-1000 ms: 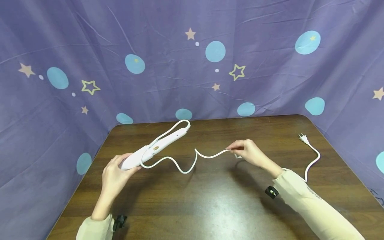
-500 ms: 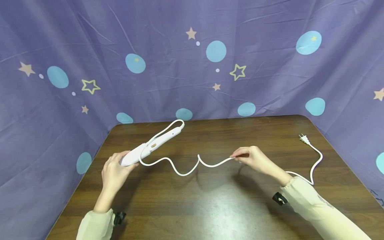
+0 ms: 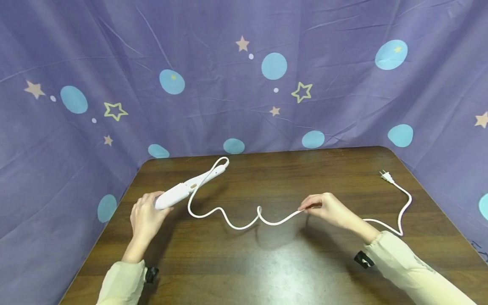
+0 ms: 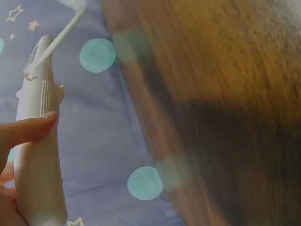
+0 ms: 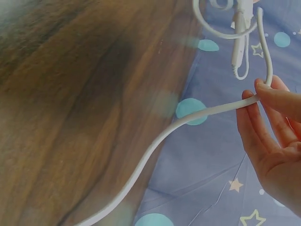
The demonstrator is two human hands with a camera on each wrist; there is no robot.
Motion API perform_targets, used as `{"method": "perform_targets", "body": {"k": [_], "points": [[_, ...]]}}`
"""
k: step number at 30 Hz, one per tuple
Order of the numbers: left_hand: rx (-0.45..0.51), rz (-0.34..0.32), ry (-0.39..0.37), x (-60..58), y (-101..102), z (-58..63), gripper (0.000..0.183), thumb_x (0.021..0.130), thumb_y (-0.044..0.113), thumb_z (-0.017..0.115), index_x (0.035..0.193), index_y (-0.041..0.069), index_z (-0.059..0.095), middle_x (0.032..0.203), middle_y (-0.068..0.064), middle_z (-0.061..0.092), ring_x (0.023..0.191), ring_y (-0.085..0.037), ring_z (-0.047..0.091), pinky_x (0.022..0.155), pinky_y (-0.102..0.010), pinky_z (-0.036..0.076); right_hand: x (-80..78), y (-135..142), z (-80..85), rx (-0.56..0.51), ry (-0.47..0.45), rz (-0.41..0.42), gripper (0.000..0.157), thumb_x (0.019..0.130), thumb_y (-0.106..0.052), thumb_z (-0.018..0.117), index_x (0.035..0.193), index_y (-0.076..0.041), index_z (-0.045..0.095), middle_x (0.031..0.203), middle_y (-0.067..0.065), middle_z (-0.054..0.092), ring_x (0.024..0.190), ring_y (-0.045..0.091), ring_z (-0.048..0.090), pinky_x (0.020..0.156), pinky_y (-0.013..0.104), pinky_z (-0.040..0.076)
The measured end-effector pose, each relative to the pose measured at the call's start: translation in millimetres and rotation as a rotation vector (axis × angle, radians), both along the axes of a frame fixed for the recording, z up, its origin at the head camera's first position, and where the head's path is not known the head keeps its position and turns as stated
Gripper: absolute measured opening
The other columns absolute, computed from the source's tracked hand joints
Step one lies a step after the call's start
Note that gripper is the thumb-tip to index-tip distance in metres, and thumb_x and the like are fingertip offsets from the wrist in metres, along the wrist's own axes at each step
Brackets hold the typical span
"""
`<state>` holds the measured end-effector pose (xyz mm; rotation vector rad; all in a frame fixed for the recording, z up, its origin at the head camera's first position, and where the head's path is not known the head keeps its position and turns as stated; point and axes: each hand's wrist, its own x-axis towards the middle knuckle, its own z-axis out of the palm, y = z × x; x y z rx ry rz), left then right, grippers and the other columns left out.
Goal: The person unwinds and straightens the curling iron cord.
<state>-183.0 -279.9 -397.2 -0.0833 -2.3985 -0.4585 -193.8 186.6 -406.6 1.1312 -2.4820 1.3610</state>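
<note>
In the head view a white hair straightener point(image 3: 173, 196) tilts over the left part of the table, its cord end pointing up and right. My left hand point(image 3: 145, 215) grips its wide end, the thumb lying along one side in the left wrist view, where the straightener's body point(image 4: 38, 169) runs upright. From the far tip the white cord point(image 3: 239, 229) loops back over the body, then sags in waves toward my right hand point(image 3: 330, 209). Thumb and fingertips there pinch the cord, as the right wrist view shows, with a bend in the cord point(image 5: 174, 125) right at the pinch.
Beyond the right hand, the cord's tail runs over the brown wooden table point(image 3: 236, 271) to a two-pin plug point(image 3: 386, 176) near the right edge. A purple curtain point(image 3: 213, 93) with stars and blue dots hangs behind the table and along both sides.
My right hand has moved right and toward me with the pinched cord. The straightener has shifted slightly left and lower, and its cord loop now crosses the body nearer the tip.
</note>
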Motion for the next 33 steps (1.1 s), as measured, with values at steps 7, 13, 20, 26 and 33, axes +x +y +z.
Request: {"method": "perform_targets", "body": {"k": [7,13,20,26,33], "points": [[0.003,0.037,-0.056,-5.3,-5,-2.8,0.05,0.048,0.006,0.082,0.094,0.001,0.062,0.087,-0.023,0.06,0.076,-0.039,0.052,0.067,-0.047,0.036,2.0,4,-7.2,-0.009,0.054,0.046,0.021,0.071,0.015,0.061,0.081,-0.002,0.068,0.079,0.005,0.066,0.073,0.008,0.06,0.064,0.019,0.048],[0.034,0.068,-0.104,-10.8,-12,-7.6,0.05,0.05,0.009,0.082,0.095,0.0,0.061,0.088,-0.024,0.059,0.077,-0.04,0.053,0.068,-0.048,0.036,4.1,4,-18.4,0.019,0.11,0.073,0.024,0.067,0.017,0.061,0.079,-0.003,0.068,0.076,0.004,0.065,0.072,0.006,0.059,0.062,0.021,0.047],[0.067,0.102,-0.155,-17.6,-16,-12.0,0.05,0.052,0.009,0.081,0.096,-0.001,0.06,0.089,-0.026,0.059,0.078,-0.041,0.053,0.067,-0.049,0.036,10.5,0,-31.1,0.1,0.109,0.08,0.022,0.065,0.013,0.064,0.074,-0.007,0.068,0.074,-0.001,0.064,0.072,0.006,0.059,0.064,0.021,0.046],[0.087,0.122,-0.221,-23.1,-18,-16.0,0.051,0.055,0.01,0.08,0.099,-0.001,0.059,0.091,-0.028,0.058,0.08,-0.042,0.053,0.068,-0.049,0.036,14.0,-2,-42.2,0.13,0.095,0.114,0.018,0.065,0.011,0.065,0.072,-0.006,0.068,0.072,-0.002,0.064,0.068,0.011,0.06,0.063,0.022,0.046],[0.106,0.132,-0.29,-30.4,-21,-22.5,0.053,0.056,0.012,0.079,0.103,-0.001,0.056,0.095,-0.03,0.056,0.083,-0.044,0.052,0.068,-0.05,0.036,14.9,-3,-50.8,0.163,0.134,0.144,0.019,0.064,0.009,0.066,0.071,-0.009,0.068,0.071,-0.004,0.064,0.067,0.01,0.06,0.063,0.019,0.045]]}}
